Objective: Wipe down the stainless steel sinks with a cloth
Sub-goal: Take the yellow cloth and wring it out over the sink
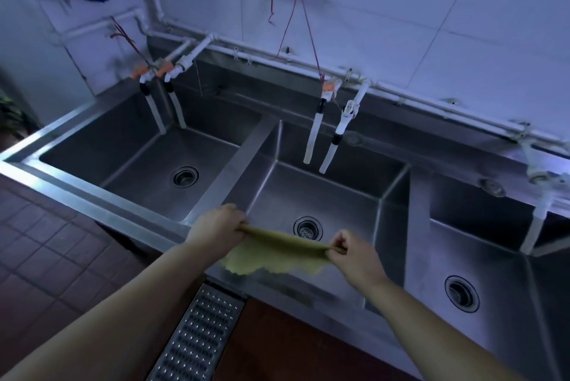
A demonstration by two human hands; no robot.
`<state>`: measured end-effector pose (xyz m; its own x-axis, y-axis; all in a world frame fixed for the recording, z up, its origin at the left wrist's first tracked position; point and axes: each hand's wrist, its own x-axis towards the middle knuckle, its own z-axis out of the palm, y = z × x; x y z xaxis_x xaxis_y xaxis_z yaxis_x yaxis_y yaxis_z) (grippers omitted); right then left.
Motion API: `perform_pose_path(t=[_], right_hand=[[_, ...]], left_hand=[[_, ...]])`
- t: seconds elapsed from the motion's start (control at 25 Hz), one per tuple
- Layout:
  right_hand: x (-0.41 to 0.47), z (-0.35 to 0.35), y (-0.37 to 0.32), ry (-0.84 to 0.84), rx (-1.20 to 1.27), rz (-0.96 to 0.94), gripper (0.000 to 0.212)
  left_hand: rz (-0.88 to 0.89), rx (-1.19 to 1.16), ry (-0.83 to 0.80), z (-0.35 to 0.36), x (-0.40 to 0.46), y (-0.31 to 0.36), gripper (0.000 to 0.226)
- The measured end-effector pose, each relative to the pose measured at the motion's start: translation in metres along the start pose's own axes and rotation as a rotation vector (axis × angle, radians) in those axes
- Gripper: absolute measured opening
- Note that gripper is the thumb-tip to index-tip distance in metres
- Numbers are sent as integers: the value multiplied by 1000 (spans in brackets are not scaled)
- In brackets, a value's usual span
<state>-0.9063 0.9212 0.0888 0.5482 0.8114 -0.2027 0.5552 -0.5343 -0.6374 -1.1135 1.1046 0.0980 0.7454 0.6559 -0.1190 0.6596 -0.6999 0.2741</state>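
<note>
Four white spouts (310, 140) overhang the steel sinks (394, 195).

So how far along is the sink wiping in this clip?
Nothing looks wiped yet; no basin shows a visible difference. In hand: the left hand and right hand each pinch an end of the yellow cloth, stretched above the middle sink's front edge. Left to do: the left sink, middle sink and right sink.

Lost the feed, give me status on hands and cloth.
Both hands, left and right, pinch cloth ends. Cloth stretched over middle sink. Nothing blocking.
</note>
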Motion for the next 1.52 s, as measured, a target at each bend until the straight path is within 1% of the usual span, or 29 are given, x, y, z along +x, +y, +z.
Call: perform_pose_path(t=[0.12, 0.2, 0.24, 0.28, 0.36, 0.44, 0.48, 0.52, 0.6, 0.64, 0.68, 0.76, 0.8, 0.84, 0.92, 0.96, 1.04, 1.12, 1.2, 1.24, 1.32, 1.36, 1.44, 1.48, 1.52], right_hand=[[3, -28, -5, 81, -43, -72, 14], [-2, -37, 3, 116, -133, -135, 12], [-6, -38, 9, 113, -190, -162, 9], [-11, -35, 18, 93, -248, -185, 7], [-28, -23, 42, -18, -335, -211, 5], [-49, -2, 66, -174, -396, -221, 13], [-59, 8, 75, -243, -431, -225, 19], [-67, 18, 81, -300, -458, -230, 26], [-77, 31, 86, -361, -476, -240, 31], [-79, 35, 86, -387, -495, -246, 31], [-80, 38, 84, -408, -511, -250, 36], [-80, 39, 80, -395, -500, -237, 59], [-77, 39, 77, -356, -472, -218, 64], [-73, 38, 72, -301, -440, -198, 59], [-57, 36, 61, -209, -364, -148, 33], [-48, 38, 58, -192, -335, -127, 26], [-28, 44, 54, -195, -310, -95, 26], [-8, 54, 54, -258, -350, -79, 35], [7, 64, 54, -358, -370, -18, 46], [13, 67, 55, -404, -349, 23, 50], [21, 71, 59, -490, -260, 106, 55], [24, 72, 63, -508, -231, 118, 53], [29, 71, 70, -495, -229, 72, 36], [30, 69, 73, -471, -231, 33, 24], [31, 66, 74, -447, -226, -1, 16]], left_hand=[[90, 113, 42, -19, 15, 17, 18], [208, 245, 117, -18, 17, 29, 10], [263, 264, 161, -11, 17, 32, 14], [316, 309, 151, -4, 12, 36, 20], [382, 364, -18, 23, 2, 40, 31], [424, 372, -196, 59, -10, 37, 35], [474, 394, -260, 72, -18, 35, 35], [511, 395, -280, 82, -27, 33, 34], [467, 286, -292, 96, -43, 24, 35], [469, 256, -226, 100, -49, 21, 35], [446, 235, -189, 102, -54, 21, 36], [439, 177, -110, 106, -59, 21, 42], [434, 144, -84, 108, -60, 20, 43], [416, 128, -80, 106, -61, 21, 42], [385, 119, -48, 107, -65, 22, 42], [341, 94, -17, 110, -69, 23, 44], [208, 67, 54, 113, -78, 30, 49], [79, 76, 121, 118, -85, 37, 47], [-52, 20, 67, 125, -94, 45, 40], [-121, -13, 51, 130, -99, 51, 39], [-258, -62, 99, 139, -107, 67, 44], [-349, -99, 107, 143, -108, 78, 52], [-603, -262, 68, 153, -105, 99, 75], [-744, -378, 46, 156, -101, 111, 84], [-874, -553, 30, 164, -96, 119, 89]])
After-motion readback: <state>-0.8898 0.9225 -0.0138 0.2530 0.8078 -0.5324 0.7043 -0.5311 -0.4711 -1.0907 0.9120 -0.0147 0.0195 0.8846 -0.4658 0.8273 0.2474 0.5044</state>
